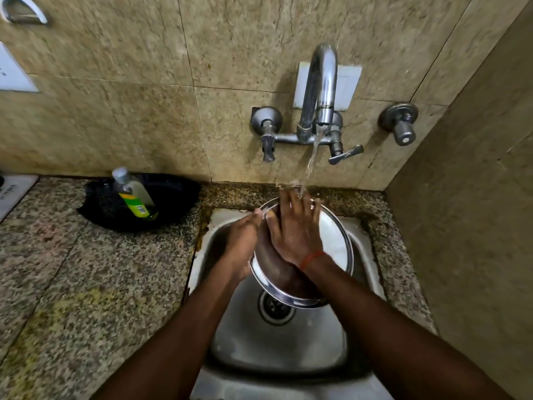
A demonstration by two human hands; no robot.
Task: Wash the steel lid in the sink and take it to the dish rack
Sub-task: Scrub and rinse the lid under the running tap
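A round steel lid (334, 241) is held tilted over the steel sink (277, 342), its shiny inner face turned up toward me. My left hand (240, 241) grips the lid's left rim from behind. My right hand (294, 229) lies flat on the inner face with fingers spread, fingertips under the water stream. Water runs from the wall tap (321, 90) onto the lid's top edge. Part of the lid is hidden under my right hand and wrist.
A black pan (173, 197) with a green-labelled soap bottle (134, 194) in it sits on the granite counter (86, 269) to the left. Tap handles (344, 154) and a wall valve (399, 122) stick out above the sink. A tiled side wall stands close on the right.
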